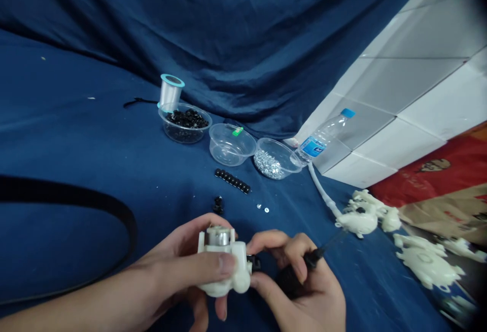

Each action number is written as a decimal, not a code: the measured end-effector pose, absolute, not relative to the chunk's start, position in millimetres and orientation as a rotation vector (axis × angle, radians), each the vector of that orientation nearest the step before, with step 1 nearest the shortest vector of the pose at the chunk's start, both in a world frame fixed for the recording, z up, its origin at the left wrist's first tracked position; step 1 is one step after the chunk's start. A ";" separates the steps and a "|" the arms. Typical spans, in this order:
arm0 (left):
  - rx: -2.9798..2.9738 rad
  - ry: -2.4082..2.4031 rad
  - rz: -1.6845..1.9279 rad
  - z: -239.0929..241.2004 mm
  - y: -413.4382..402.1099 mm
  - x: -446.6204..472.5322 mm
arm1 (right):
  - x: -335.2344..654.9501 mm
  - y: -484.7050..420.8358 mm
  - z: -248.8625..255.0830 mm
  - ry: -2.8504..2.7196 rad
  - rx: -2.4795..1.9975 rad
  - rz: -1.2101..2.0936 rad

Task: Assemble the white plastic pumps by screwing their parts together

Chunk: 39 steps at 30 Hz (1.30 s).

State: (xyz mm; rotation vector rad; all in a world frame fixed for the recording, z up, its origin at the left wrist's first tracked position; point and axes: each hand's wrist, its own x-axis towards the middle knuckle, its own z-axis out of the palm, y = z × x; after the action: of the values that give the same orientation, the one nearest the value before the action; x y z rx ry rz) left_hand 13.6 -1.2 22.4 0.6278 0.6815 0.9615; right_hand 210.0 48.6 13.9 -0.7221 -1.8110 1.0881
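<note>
My left hand [171, 276] is closed around a white plastic motor housing [240, 266], thumb across its front. A silver motor [218, 236] shows in the top of the housing. With thumb and index finger, my right hand [317, 291] pinches a small black part [253, 262] against the housing's right side. The same hand keeps a black-handled screwdriver [288, 279] in its curled fingers, the shaft pointing up and right. Beyond the hands lie a few loose black parts [218, 204], a row of black parts [232, 181] and two small screws [267, 210].
Clear bowls hold black parts [187, 119] and silver screws [269, 165]; between them stands another clear bowl [228, 152]. A thread spool [170, 92] is at the back. A water bottle [317, 144] leans by the tiled wall [380, 124]. Whitish plastic pieces [428, 265] lie right.
</note>
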 end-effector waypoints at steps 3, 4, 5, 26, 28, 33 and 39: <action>0.741 0.832 1.028 18.8 1.6 15.9 | 216.5 56.9 13.0 -1.818 -0.699 1.060; 0.768 0.890 1.062 17.4 1.6 16.5 | 219.2 60.4 13.6 -1.800 -0.707 1.018; 0.776 0.969 1.104 16.5 1.2 16.7 | 222.1 64.4 14.8 -1.766 -0.738 0.961; 0.879 1.153 1.134 19.1 4.9 20.9 | 236.1 123.1 15.4 -1.676 -1.020 0.894; 0.792 1.127 1.131 23.3 6.1 21.3 | 234.9 113.2 20.2 -1.611 -0.963 0.988; 0.618 1.010 1.188 24.7 6.1 22.2 | 224.7 76.6 34.7 -1.573 -0.838 1.225; 0.500 0.946 1.169 24.3 5.1 23.7 | 212.2 49.8 35.4 -1.445 -0.684 1.565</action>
State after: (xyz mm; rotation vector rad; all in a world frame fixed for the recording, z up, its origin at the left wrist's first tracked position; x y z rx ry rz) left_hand 23.7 5.1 24.3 0.5003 0.9457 1.1688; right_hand 212.2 49.8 35.4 -0.6839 -1.4452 1.5654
